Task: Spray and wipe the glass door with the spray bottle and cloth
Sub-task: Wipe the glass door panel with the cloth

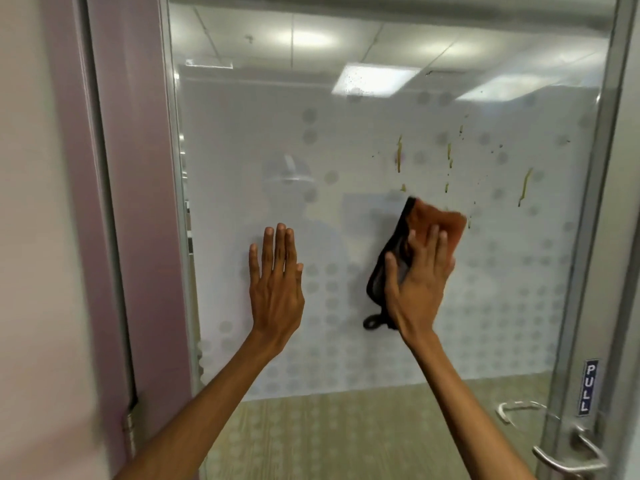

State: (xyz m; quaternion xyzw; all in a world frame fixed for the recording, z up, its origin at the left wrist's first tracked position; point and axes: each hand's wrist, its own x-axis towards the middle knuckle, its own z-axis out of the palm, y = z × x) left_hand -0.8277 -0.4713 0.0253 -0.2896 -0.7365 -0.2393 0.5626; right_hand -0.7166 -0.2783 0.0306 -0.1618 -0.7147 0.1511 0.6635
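The glass door (346,140) fills the view, with a frosted dotted band across its middle. Yellowish streaks and specks (399,154) run down the glass at upper right. My right hand (417,275) presses an orange and black cloth (440,220) flat against the glass just below those streaks, fingers straight. My left hand (277,282) rests flat on the glass to the left, fingers straight and holding nothing. The spray bottle is not in view.
A metal lever handle (568,459) sits at the door's lower right, below a blue PULL sign (589,386). The mauve door frame (135,202) and a hinge (129,434) stand at the left. Carpet shows through the clear lower glass.
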